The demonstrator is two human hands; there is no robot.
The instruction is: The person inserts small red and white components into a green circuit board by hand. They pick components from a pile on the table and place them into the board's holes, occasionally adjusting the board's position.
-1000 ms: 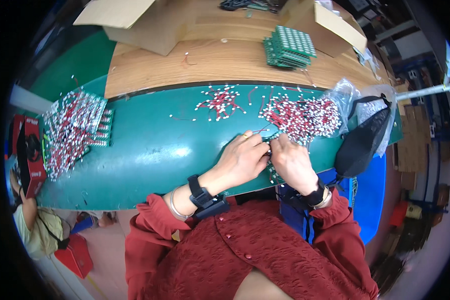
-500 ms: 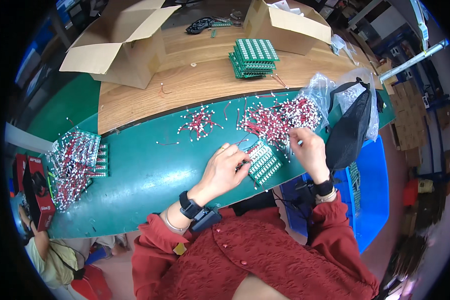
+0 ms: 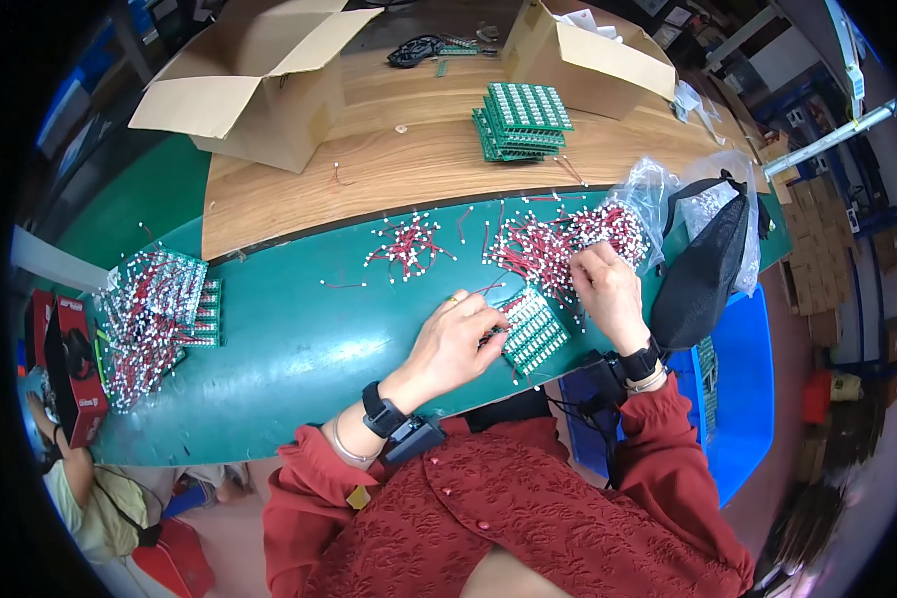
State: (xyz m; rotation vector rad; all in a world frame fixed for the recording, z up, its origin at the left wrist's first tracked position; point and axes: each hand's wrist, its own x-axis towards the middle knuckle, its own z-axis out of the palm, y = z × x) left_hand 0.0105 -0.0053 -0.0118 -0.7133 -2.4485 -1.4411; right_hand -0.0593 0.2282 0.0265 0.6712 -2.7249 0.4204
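A green circuit board panel [image 3: 536, 334] with rows of white connectors lies tilted near the front edge of the bench. My left hand [image 3: 453, 344] is closed at the panel's left edge, thumb and fingers curled on it. My right hand [image 3: 610, 297] is above and right of the panel, its fingertips pinched at the edge of a heap of short red connector wires [image 3: 533, 249] with white plugs. Whatever is between those fingertips is hidden. A smaller cluster of the same wires [image 3: 409, 247] lies left of the heap.
Wire-covered boards [image 3: 159, 309] sit at the bench's left end. Stacked green panels [image 3: 523, 122] stand on the wooden table between two cardboard boxes [image 3: 279, 125]. Plastic bags and a black mesh pouch [image 3: 706, 269] lie at right, above a blue bin [image 3: 747, 389]. Another person [image 3: 100, 498] is at lower left.
My right hand has moved up and slightly left relative to the panel, its fingertips reaching the wire heap. My left hand stays at the panel's edge. The whole view has shifted slightly.
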